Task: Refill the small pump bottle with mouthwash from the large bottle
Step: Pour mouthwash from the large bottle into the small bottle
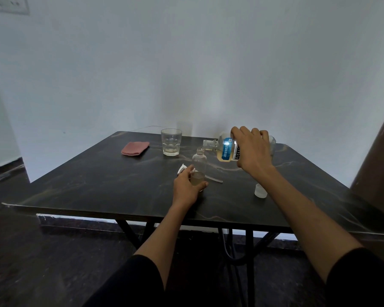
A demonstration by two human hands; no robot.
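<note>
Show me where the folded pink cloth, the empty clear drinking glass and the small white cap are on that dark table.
Folded pink cloth (135, 148): head view, middle of its top face.
Empty clear drinking glass (171, 142): head view, middle of its side wall.
Small white cap (260, 191): head view, middle of its side.

glass (171, 141) behind — cap (261, 190) right

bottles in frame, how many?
2. The small pump bottle stands upright mid-table with its pump off, left hand holding its base. The large bottle is tipped over it in the right hand. None seem hidden.
</note>
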